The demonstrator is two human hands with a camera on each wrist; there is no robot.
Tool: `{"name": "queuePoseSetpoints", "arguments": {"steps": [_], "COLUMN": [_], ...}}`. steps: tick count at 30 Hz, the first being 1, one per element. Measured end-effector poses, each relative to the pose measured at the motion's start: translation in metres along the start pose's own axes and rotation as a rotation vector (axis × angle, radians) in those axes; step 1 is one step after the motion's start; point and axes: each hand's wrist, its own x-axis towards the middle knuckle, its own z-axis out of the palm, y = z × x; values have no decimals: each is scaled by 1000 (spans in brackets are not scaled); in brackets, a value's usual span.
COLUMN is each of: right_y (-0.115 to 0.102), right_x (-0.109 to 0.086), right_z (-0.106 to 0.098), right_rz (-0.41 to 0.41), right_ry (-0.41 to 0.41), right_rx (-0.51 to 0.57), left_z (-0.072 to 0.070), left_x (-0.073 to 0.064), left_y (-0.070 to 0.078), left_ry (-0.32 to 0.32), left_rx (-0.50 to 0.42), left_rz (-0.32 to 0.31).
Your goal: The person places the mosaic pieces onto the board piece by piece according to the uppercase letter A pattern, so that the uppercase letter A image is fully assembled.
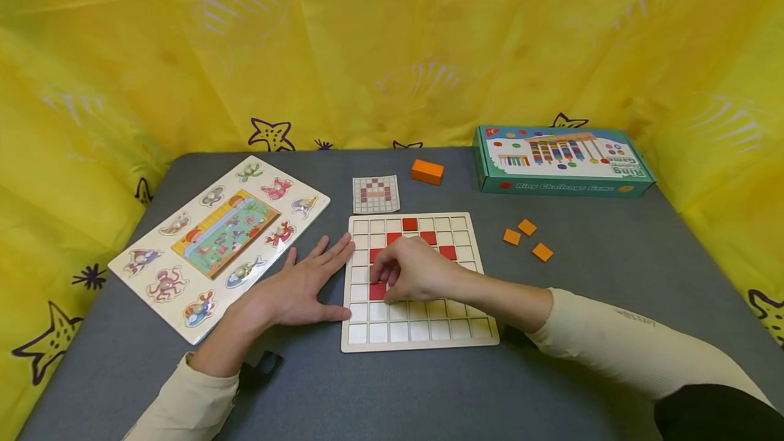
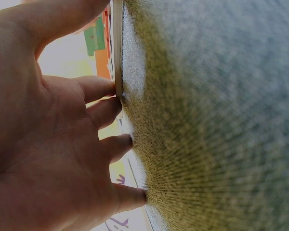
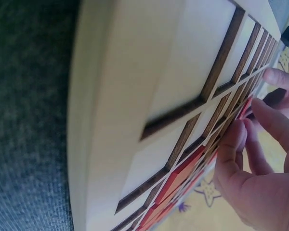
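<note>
A wooden grid board [image 1: 422, 346] lies flat on the table, with several red square tiles set in its upper cells in a slanting pattern. My right hand [image 1: 416, 269] reaches over the board's middle. Its thumb and fingertips pinch a red tile [image 1: 376, 292] at a cell near the left side; the right wrist view shows that red tile [image 3: 245, 108] between the fingertips. My left hand [image 1: 294, 291] is spread beside the board, thumb and fingertips right at its left edge. In the left wrist view its fingers [image 2: 130, 196] are straight and apart.
A small pattern card [image 1: 376, 194] lies behind the board, beside an orange block [image 1: 427, 172]. Three orange tiles [image 1: 511, 237] lie to the right. A sea-creature puzzle board [image 1: 202, 223] is at the left. A green game box [image 1: 569, 186] stands at the back right before the yellow curtain.
</note>
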Motion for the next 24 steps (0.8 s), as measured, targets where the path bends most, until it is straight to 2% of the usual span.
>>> {"name": "queuePoseSetpoints", "arguments": {"steps": [13,24], "right_y": [6,19], "right_x": [-8,-28], "right_z": [-12,-34], "right_rz": [1,66], "right_ry": [30,85], "right_rx": [9,38], "left_z": [1,1], "left_x": [0,0], "left_y": [-1,-1], "left_ry": [2,4], "left_rx": [1,5], "left_rz": [0,2]}}
